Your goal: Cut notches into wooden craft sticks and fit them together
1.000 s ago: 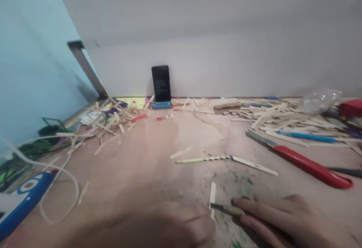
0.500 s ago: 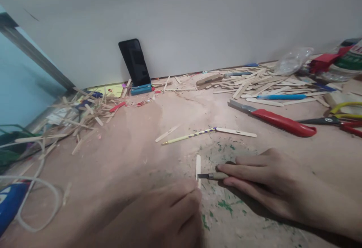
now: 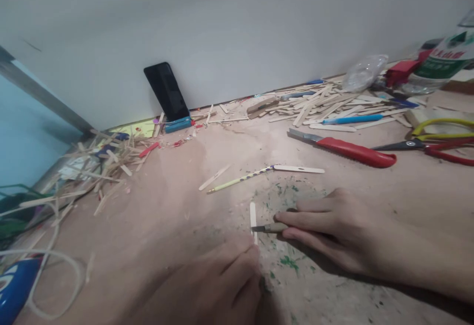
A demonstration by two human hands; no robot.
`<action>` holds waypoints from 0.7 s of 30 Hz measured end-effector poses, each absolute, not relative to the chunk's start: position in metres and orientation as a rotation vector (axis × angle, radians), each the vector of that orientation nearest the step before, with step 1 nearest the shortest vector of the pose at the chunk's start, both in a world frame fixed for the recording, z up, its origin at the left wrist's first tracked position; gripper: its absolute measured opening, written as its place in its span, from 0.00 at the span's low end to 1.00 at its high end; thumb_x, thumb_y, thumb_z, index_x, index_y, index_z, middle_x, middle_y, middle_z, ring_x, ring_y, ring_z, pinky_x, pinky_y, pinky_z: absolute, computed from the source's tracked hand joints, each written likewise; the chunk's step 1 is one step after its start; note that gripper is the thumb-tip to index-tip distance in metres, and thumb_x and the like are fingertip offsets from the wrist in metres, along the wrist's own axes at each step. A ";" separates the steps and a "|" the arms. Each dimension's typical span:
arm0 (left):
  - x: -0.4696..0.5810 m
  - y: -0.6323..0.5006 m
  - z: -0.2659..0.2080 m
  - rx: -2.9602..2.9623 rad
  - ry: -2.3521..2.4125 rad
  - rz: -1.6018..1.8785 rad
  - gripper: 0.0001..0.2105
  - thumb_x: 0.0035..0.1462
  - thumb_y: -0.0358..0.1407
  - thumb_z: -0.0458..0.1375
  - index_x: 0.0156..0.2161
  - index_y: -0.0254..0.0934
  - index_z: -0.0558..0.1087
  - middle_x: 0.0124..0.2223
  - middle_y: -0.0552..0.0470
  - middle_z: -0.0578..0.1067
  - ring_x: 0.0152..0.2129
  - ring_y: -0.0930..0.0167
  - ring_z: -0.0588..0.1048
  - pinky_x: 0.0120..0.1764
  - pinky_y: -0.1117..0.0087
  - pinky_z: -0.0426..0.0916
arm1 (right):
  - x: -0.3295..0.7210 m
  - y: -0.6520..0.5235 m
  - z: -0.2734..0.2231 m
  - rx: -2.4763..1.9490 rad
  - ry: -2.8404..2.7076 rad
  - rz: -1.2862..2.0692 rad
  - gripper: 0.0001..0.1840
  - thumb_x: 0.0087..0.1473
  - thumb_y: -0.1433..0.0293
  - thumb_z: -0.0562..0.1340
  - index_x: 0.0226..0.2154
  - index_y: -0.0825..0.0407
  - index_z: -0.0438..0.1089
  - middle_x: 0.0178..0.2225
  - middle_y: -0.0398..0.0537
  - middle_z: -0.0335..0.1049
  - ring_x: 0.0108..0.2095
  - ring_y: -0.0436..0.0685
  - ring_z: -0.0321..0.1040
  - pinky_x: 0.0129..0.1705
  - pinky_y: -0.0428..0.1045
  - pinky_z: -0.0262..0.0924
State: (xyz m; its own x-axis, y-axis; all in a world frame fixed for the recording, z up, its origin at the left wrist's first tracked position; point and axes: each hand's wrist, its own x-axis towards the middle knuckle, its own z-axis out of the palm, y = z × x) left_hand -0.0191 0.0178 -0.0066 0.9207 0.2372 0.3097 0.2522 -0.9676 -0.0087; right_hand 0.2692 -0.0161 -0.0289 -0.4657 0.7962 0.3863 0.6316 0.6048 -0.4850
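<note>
A pale popsicle stick [image 3: 253, 213] lies on the table, pointing away from me. My left hand [image 3: 218, 280] grips its near end, with the fingers closed over it. My right hand [image 3: 333, 231] holds a small craft knife [image 3: 274, 227] by its light handle, and the dark blade rests across the stick just beyond my left fingertips. Farther off lie a yellow patterned pencil [image 3: 239, 180], a stick with a dark mark [image 3: 299, 169] touching the pencil's tip, and a loose stick [image 3: 214, 177].
A red-handled utility knife [image 3: 355, 151] and scissors [image 3: 414, 144] lie at the right. Behind them are a heap of popsicle sticks [image 3: 318, 105] and a bottle [image 3: 440, 65]. A phone [image 3: 167, 90] leans on the wall. Another stick pile [image 3: 111, 162] and a white cord [image 3: 79, 275] are at left.
The whole view has shifted, with things on the right now sitting farther left and more of the bottle showing. Both hands keep their hold, and the blade stays on the stick.
</note>
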 end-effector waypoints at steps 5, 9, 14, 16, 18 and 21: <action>-0.010 0.020 0.006 -2.997 -0.374 -0.600 0.22 0.84 0.27 0.38 0.46 0.36 0.75 0.43 0.50 0.86 0.36 0.70 0.84 0.39 0.67 0.78 | 0.269 -0.014 -0.028 -1.108 -2.205 0.422 0.18 0.79 0.69 0.58 0.38 0.51 0.80 0.29 0.42 0.75 0.27 0.50 0.69 0.29 0.50 0.57; -0.009 0.022 0.006 -3.008 -0.286 -0.586 0.23 0.85 0.28 0.38 0.46 0.34 0.76 0.44 0.49 0.85 0.37 0.70 0.84 0.42 0.69 0.79 | 0.270 -0.014 -0.026 -1.098 -2.191 0.453 0.18 0.78 0.70 0.59 0.38 0.52 0.81 0.29 0.43 0.75 0.28 0.49 0.70 0.30 0.49 0.58; -0.007 0.025 0.007 -3.010 -0.295 -0.668 0.23 0.84 0.28 0.40 0.42 0.35 0.76 0.43 0.48 0.86 0.38 0.71 0.84 0.43 0.69 0.80 | 0.269 -0.014 -0.023 -1.108 -2.189 0.448 0.19 0.78 0.70 0.58 0.36 0.52 0.81 0.27 0.41 0.72 0.25 0.49 0.68 0.29 0.49 0.56; -0.005 0.025 0.009 -3.023 -0.304 -0.668 0.23 0.84 0.27 0.41 0.41 0.36 0.76 0.42 0.48 0.85 0.37 0.71 0.84 0.41 0.70 0.80 | 0.268 -0.014 -0.022 -1.115 -2.194 0.441 0.20 0.78 0.70 0.58 0.34 0.52 0.80 0.27 0.42 0.72 0.25 0.49 0.68 0.29 0.49 0.56; -0.003 0.025 0.009 -3.034 -0.307 -0.660 0.22 0.83 0.26 0.42 0.41 0.35 0.76 0.41 0.48 0.85 0.37 0.71 0.84 0.40 0.70 0.81 | 0.267 -0.014 -0.022 -1.122 -2.201 0.433 0.20 0.78 0.70 0.58 0.34 0.53 0.80 0.27 0.42 0.73 0.26 0.49 0.69 0.29 0.49 0.57; -0.003 0.023 0.009 -3.050 -0.303 -0.665 0.20 0.83 0.26 0.44 0.42 0.35 0.77 0.43 0.48 0.85 0.39 0.70 0.85 0.42 0.70 0.81 | 0.266 -0.013 -0.022 -1.129 -2.203 0.412 0.21 0.78 0.70 0.58 0.34 0.53 0.80 0.27 0.42 0.73 0.25 0.49 0.69 0.29 0.49 0.57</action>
